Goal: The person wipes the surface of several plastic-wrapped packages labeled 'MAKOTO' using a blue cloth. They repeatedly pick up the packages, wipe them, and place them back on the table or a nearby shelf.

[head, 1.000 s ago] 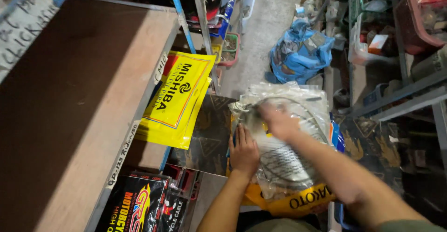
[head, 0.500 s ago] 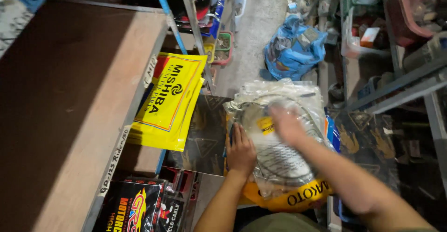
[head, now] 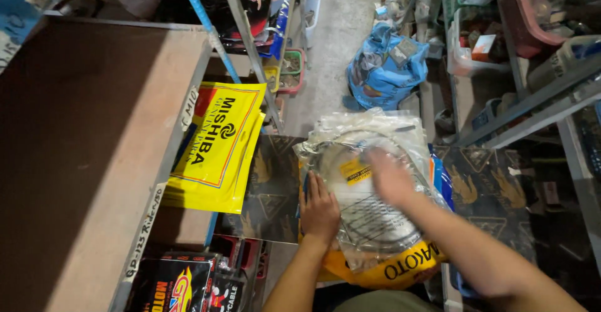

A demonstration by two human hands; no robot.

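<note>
A stack of clear plastic bags (head: 369,224) with coiled cables inside lies in front of me, over a yellow-edged packet (head: 400,268). My left hand (head: 319,208) lies flat against the stack's left edge, fingers together. My right hand (head: 389,175) rests palm down on the top bag, blurred by motion, just right of a small yellow label (head: 357,173). Neither hand grips anything that I can see.
A brown shelf board (head: 94,149) fills the left. Yellow packets (head: 216,146) hang beside it, red and black packets (head: 181,284) below. A blue bag (head: 382,67) sits on the concrete floor ahead. Metal racks with baskets (head: 532,17) stand at right.
My right hand has slid down and to the right over the top bag. The left hand stays at the stack's left edge.
</note>
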